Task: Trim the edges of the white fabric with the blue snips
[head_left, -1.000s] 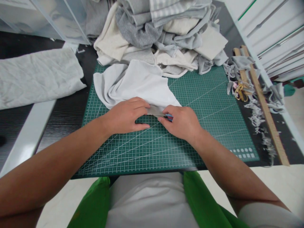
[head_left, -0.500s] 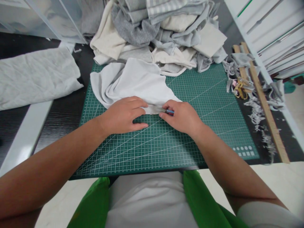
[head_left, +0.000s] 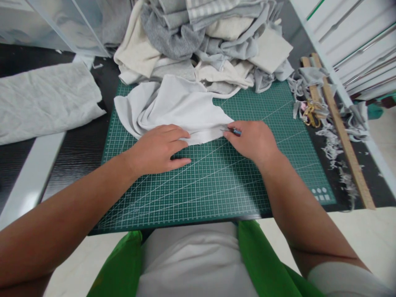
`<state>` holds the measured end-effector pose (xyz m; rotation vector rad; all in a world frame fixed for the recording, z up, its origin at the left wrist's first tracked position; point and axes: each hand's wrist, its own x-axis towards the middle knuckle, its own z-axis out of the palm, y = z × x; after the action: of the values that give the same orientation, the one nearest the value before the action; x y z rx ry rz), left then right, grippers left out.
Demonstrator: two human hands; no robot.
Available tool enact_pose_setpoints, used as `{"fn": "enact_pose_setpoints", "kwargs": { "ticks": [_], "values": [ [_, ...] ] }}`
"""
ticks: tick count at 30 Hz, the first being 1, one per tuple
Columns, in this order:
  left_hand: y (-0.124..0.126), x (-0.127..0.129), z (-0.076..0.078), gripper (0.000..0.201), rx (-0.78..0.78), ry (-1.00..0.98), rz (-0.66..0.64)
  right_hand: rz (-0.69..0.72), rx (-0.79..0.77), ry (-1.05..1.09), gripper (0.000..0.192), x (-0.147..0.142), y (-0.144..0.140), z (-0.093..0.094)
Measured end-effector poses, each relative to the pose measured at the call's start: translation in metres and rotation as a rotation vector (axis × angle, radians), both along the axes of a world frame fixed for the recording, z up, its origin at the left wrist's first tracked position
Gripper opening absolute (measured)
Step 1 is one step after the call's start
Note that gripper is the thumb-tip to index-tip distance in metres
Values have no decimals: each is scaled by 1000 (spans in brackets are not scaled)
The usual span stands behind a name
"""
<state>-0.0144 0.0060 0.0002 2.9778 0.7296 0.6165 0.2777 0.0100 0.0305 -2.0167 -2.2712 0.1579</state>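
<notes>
A white cloth (head_left: 182, 101) lies partly folded on the green cutting mat (head_left: 198, 189). My left hand (head_left: 157, 149) rests flat on its near edge at the left, thumb spread away onto the mat. At the cloth's right corner is my right hand (head_left: 254, 139), closed around a small blue-handled tool (head_left: 236, 132). A thin metal tip points left from it over the cloth; its exact kind is too small to tell. The right fingertips touch the cloth's edge or hover just over it; I cannot tell which.
A heap of grey and cream fabric (head_left: 176, 37) covers the back. Grey cloth (head_left: 46, 101) lies at left beside a clear plastic bin (head_left: 62, 20). On the right are gold-handled scissors (head_left: 311, 114), a wooden ruler (head_left: 346, 136) and fabric scraps (head_left: 331, 144).
My right hand has moved right and slightly away from me with the blue-handled tool, uncovering more of the cloth's near edge. My left hand stays almost in place on the cloth.
</notes>
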Motion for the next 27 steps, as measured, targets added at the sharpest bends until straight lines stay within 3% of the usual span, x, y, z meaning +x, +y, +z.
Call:
{"fn": "enact_pose_setpoints", "kwargs": {
  "ticks": [12,16,20,27],
  "values": [
    [0,-1,-2,40,-47,14,53,3,84,19,29,5,2,0],
    [1,0,-3,41,-75,3,54,112,164,131,29,-4,-10,4],
    [1,0,-5,43,-78,6,54,248,131,200,33,-18,-19,-2],
    [1,0,-5,43,-75,22,55,302,75,155,28,-32,-23,-14]
  ]
}}
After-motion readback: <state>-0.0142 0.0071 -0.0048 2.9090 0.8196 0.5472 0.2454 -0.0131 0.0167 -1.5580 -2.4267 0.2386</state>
